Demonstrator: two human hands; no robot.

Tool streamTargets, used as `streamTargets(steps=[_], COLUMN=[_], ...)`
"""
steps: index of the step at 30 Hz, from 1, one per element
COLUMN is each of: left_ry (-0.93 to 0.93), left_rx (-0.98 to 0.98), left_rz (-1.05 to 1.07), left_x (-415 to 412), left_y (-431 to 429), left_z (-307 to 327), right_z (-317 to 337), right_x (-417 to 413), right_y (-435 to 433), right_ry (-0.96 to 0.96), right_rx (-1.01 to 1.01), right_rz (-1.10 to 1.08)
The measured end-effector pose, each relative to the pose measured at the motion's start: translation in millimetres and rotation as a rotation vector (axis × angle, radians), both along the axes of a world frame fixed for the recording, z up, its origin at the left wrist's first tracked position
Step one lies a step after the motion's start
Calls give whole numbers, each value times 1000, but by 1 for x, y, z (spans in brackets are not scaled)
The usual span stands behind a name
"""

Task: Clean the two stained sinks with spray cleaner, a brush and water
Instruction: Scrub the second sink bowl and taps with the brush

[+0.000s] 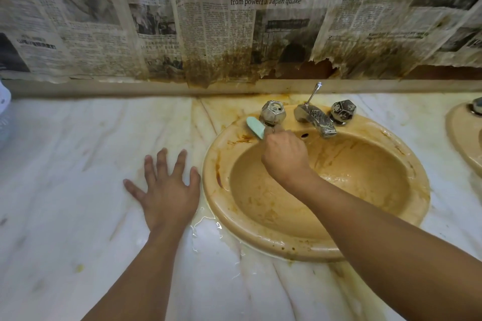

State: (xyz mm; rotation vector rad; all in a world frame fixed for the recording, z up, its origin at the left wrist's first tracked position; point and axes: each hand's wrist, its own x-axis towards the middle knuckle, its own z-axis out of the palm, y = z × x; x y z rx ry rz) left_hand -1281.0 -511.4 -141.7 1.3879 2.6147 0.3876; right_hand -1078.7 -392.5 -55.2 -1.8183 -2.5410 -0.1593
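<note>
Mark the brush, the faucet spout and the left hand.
brush (255, 127), head view, its pale green end.
faucet spout (318, 120), head view, middle of the spout.
left hand (167, 194), head view, back of the hand.

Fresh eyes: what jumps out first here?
The beige sink right of centre, streaked with brown stains. The right hand holds a pale green brush at its back rim; the left hand lies flat on the marble counter. Stained, torn newspaper hangs behind.
</note>
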Motion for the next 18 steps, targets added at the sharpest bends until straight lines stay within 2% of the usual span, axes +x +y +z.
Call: streamTargets(steps=[7, 14, 18], left_ry=[-10, -18, -19], left_rx=[4, -7, -6], left_rz=[-12, -3, -2], left_x=[-1, -1, -2], left_y=[0, 0, 0], left_z=[1, 1, 1], right_z=[10, -9, -6], right_x=[-44, 5, -11], right_y=[55, 22, 43], right_ry=[-26, 84, 139], right_rx=[-74, -69, -78], right_rz=[1, 43, 12])
